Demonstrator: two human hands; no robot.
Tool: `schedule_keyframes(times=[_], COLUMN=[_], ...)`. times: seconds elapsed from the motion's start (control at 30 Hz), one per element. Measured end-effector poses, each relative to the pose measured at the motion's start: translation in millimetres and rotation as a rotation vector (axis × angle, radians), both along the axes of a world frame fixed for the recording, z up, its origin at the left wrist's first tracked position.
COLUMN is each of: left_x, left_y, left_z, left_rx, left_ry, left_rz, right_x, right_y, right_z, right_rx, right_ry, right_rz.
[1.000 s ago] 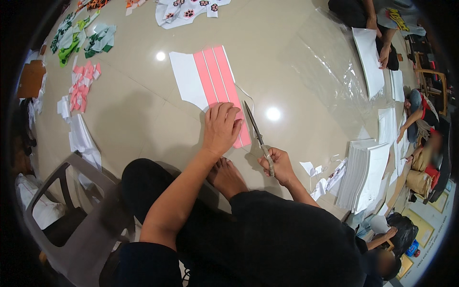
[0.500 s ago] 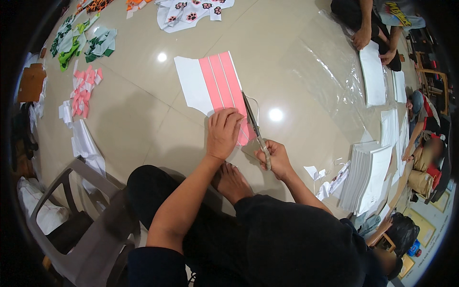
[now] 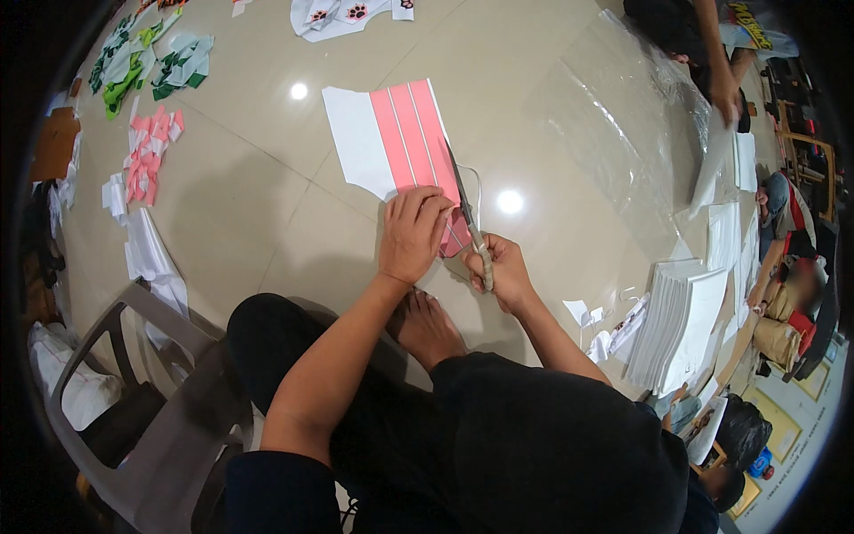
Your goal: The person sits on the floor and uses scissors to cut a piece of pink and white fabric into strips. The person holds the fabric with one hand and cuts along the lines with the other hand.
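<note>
Pink-striped sheet (image 3: 400, 138) partly out of sight beneath left hand (image 3: 414, 235)

The one view looks from the person's head through a wide fisheye lens, facing steeply down at the floor (image 3: 534, 107). It sits close above the left hand (image 3: 414, 236) and right hand (image 3: 504, 276), which fall near its middle. The person's black clothing (image 3: 551, 427) fills the near edge; paw-print cloth (image 3: 342, 20) is cut off at the far edge. A chair (image 3: 178, 427) bends along the left, seated people (image 3: 781, 336) along the right, inside a dark rim.
</note>
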State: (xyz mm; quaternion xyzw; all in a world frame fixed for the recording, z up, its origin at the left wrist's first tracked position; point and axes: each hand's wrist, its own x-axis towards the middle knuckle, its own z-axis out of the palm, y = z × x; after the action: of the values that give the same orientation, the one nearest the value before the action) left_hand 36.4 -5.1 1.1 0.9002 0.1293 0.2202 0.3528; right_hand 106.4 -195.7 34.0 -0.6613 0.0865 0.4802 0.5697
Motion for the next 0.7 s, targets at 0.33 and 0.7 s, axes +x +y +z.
schedule_keyframes(times=[0.33,0.7], left_x=[0.7,-0.5], left_y=[-0.8,0.3], left_z=[-2.2,-3.6], left_rx=[-0.003,-0.035], left_ry=[-0.001,0.016], left_rz=[0.002,0.012], right_x=[4.1,3.8], right_y=[5.0,3.5], right_z=[-3.1,-2.7], right_rx=[0.004,-0.047], right_ry=[0.013,-0.008], right_rz=[-0.019,0.005])
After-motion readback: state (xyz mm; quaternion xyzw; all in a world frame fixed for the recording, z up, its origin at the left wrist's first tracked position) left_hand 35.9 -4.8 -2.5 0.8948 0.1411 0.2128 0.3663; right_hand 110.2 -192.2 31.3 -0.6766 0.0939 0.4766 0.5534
